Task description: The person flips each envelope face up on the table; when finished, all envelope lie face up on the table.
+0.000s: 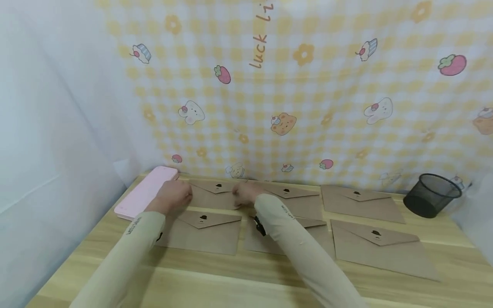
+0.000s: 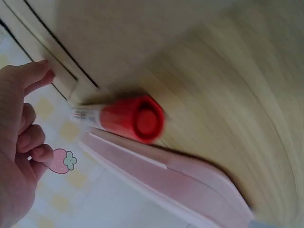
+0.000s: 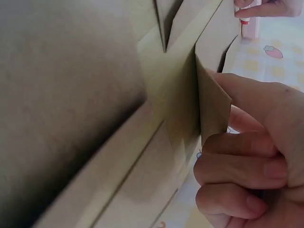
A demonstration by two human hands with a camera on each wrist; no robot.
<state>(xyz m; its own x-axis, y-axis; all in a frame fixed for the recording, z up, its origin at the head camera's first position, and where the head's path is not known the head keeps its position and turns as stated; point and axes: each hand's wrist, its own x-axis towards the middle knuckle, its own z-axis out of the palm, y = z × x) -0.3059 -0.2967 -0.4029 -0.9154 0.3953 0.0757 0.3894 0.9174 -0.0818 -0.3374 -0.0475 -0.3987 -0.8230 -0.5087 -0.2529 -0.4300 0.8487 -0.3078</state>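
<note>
My right hand point(image 1: 243, 194) pinches the right corner of the back-left brown envelope point(image 1: 213, 194). In the right wrist view that hand point(image 3: 216, 118) has thumb and curled fingers closed on the lifted corner of the envelope point(image 3: 180, 95). My left hand point(image 1: 173, 196) sits at the envelope's left end beside a pink case point(image 1: 146, 197). The left wrist view shows this hand point(image 2: 28, 123) holding nothing, its index finger reaching the envelope's edge. A red-capped glue stick point(image 2: 128, 118) lies on the table against the pink case point(image 2: 175, 180).
Several more brown envelopes lie in two rows on the wooden table point(image 1: 231, 278), one at the front right point(image 1: 381, 248). A black mesh pot point(image 1: 431, 194) stands at the back right. A yellow checked cloth hangs behind, and a white sheet closes the left side.
</note>
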